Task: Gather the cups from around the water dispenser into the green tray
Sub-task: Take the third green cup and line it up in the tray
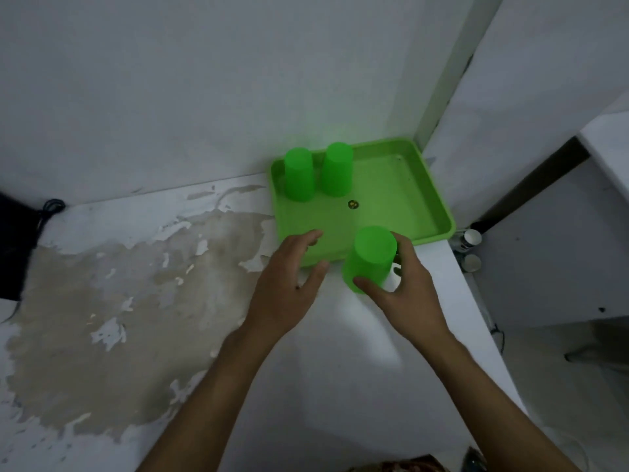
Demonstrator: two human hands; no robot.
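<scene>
Cups in bright translucent green plastic, plain tapered tumblers, all turned mouth-down: two of them, the left cup (299,174) and its neighbour (337,169), stand upright just beside each other in the far-left corner of the green tray (429,185), which sits in the corner of the counter (326,352) against the white wall (170,80). That tray is a shallow, square, raised-rim piece in the same vivid green, with a small dark round mark (353,204) near its middle. Third cup (371,257) is up in the right hand (408,291), thumb pressed near its rim at the low end, fingers wrapped round the far side, base tilted up and away, hovering over the tray's near edge. Left hand (289,287) is open, holding nothing, fingers spread loosely with the tips reaching over the tray's near-left edge. Counter surface to the left shows a big worn, peeling brownish patch (112,277), and dark cables (47,212) lie at the far left by the wall
</scene>
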